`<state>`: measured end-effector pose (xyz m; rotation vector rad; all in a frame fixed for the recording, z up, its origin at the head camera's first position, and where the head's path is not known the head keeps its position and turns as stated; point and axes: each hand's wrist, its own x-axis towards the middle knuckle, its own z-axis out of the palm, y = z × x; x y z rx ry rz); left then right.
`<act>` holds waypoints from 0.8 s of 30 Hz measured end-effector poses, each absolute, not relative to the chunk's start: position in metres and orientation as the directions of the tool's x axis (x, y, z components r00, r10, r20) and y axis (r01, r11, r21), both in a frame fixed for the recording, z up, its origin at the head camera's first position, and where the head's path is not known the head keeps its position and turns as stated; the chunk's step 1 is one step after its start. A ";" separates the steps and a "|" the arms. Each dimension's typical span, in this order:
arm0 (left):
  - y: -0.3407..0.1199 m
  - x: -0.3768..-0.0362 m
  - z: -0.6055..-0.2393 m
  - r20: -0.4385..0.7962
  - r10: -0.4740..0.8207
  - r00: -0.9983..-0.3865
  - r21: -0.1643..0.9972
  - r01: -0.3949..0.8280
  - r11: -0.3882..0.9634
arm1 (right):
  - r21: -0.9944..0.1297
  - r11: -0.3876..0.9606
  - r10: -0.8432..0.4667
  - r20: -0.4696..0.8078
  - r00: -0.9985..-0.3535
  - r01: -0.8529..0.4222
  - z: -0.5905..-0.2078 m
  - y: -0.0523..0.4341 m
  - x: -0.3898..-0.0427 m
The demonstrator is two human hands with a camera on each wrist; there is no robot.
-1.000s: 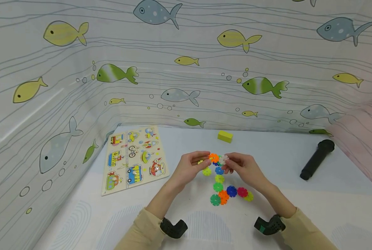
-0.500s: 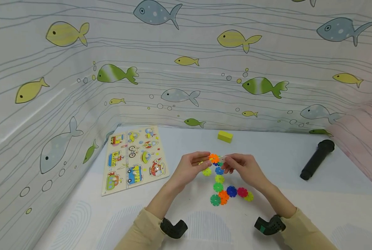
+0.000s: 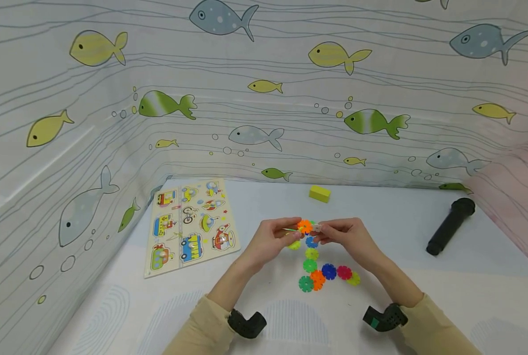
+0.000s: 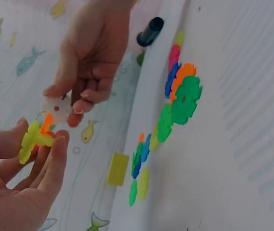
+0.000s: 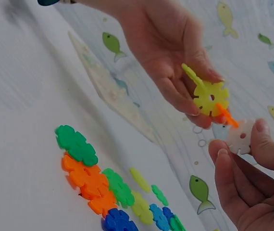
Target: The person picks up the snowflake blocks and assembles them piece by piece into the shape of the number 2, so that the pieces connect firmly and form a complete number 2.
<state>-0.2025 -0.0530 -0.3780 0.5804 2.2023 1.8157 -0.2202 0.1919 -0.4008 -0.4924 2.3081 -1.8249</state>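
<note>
Table (image 3: pixel 424 296) was walled on the left, far and right sides by the fish curtain (image 3: pixel 264 98); open surface lay near and right of the hands. Puzzle board (image 3: pixel 188 227) lay far left, black cylinder (image 3: pixel 450 226) far right. Loose discs (image 3: pixel 321 273) lay on the table below the hands. Left hand (image 3: pixel 270 239) pinched a yellow-orange disc cluster (image 4: pixel 36 137) at its fingertips. Right hand (image 3: pixel 346 239) pinched a white disc (image 5: pixel 238 137) between thumb and forefinger, just beside the cluster's orange edge.
</note>
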 end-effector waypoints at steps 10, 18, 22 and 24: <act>-0.052 -0.205 -0.385 0.043 0.419 -0.907 0.984 0.112 0.141 | -0.971 0.193 -0.352 0.068 -0.934 -0.143 -0.401 0.190 -0.218; -0.052 -0.204 -0.388 0.068 0.387 -0.920 0.980 0.134 0.147 | -0.958 0.227 -0.333 0.095 -0.938 -0.178 -0.403 0.184 -0.216; -0.051 -0.203 -0.387 0.068 0.377 -0.924 0.979 0.134 0.152 | -0.957 0.240 -0.323 0.079 -0.943 -0.162 -0.404 0.183 -0.216; -0.051 -0.203 -0.387 0.067 0.377 -0.924 0.979 0.134 0.154 | -0.961 0.237 -0.317 0.066 -0.946 -0.146 -0.404 0.182 -0.216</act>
